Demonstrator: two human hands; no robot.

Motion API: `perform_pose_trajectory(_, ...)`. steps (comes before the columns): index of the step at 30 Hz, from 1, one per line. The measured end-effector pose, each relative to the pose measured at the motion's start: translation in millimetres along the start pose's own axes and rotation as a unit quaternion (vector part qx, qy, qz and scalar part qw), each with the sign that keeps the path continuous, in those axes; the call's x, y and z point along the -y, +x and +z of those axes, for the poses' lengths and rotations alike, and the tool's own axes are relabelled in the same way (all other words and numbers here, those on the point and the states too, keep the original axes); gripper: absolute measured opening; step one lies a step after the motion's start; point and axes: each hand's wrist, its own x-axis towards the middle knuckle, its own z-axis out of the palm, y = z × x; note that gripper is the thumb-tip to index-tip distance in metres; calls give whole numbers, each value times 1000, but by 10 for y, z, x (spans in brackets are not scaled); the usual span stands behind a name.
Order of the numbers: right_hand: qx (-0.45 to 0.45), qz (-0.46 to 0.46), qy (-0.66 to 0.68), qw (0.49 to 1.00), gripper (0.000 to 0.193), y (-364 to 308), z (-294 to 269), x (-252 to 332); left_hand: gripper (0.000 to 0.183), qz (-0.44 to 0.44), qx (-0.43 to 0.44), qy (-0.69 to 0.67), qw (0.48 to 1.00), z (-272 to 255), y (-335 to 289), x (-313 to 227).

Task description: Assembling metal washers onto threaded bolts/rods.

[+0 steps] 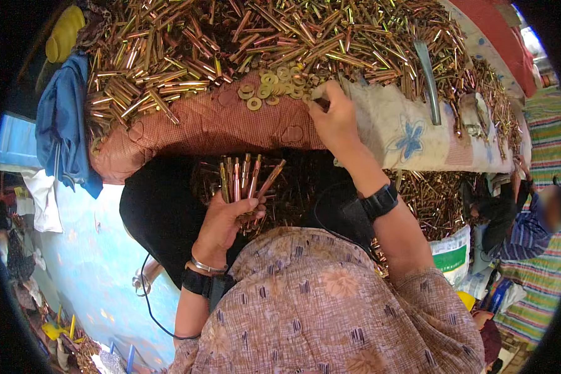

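My left hand (221,225) is closed around a bundle of several long, gold-coloured metal anchor bolts (246,177), their ends pointing up and fanning out. It is held over my lap, below the table's padded edge. Up at that edge, my right hand (338,121) has its thumb and fingers curled together beside a small heap of flat brass-coloured washers (269,87). What lies between those fingertips, if anything, is hidden. The washers rest on red checked cloth (212,128), next to the right fingertips.
A large heap of loose metal bolts (243,37) covers the table beyond my hands. On the right, a grey metal bar (428,84) lies over white cloth (380,106). Blue cloth (62,118) hangs at left. Another person (530,218) sits at far right, near a sack (452,255).
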Motion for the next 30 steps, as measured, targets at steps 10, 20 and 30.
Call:
perform_pose_trajectory(10,212,162,318,910,13,-670,-51,199,32,2,7,12,1000,-26,-17,12)
perform_pose_trajectory(20,241,149,335,898,14,-802,28,169,32,20,-8,31,999,-80,-60,39)
perform_pose_trajectory(30,263,135,294,909,14,-859,44,185,30,38,-19,58,997,-98,-121,52)
